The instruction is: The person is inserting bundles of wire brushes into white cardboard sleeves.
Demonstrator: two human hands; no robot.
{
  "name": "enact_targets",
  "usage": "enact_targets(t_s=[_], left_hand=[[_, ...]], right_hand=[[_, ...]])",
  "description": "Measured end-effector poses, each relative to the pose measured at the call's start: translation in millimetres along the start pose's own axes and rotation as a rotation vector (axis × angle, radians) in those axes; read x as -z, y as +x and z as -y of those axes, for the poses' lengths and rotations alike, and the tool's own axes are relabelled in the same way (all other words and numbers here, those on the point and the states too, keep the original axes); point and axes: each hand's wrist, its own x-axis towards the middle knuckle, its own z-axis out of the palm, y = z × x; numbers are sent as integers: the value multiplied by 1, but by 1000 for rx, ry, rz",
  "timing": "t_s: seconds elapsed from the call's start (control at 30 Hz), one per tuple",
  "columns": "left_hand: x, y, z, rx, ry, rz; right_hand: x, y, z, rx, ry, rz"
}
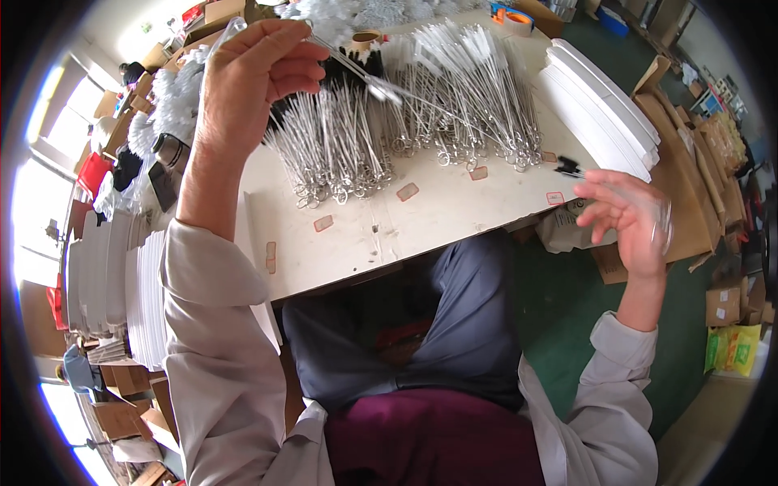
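Observation:
My left hand (247, 81) is raised over the left part of the table, fingers closed in a pinch on a thin white-bristled wire brush (381, 87). That brush slants down to the right above the piles. Off the table's right front corner, my right hand (636, 215) holds a black-bristled wire brush (569, 167), its tip pointing left; this hand is slightly blurred. Between my hands lie a pile of black-bristled brushes (332, 146) and a pile of white-bristled brushes (478, 89). The ring ends of both piles face me.
Long white card trays (596, 105) are stacked on the table's right. More white card pieces (146, 300) stand at the left. An orange and blue tape roll (512, 20) sits at the back. A dark cylindrical flask (170, 151) is beyond my left forearm. Cardboard (689, 170) stands at right.

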Motion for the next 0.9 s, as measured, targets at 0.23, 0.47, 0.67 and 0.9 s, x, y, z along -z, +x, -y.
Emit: enact_targets(t_s=[0.23, 0.47, 0.67, 0.9], left_hand=[[32, -27, -44, -119, 242, 49], [8, -81, -98, -201, 226, 118], [32, -103, -87, -321, -159, 421], [7, -135, -92, 144, 3, 267]], right_hand=[[-33, -2, -1, 2, -232, 134], [-102, 9, -34, 140, -102, 200], [-155, 21, -50, 34, 93, 308], [-210, 23, -59, 213, 266, 531]])
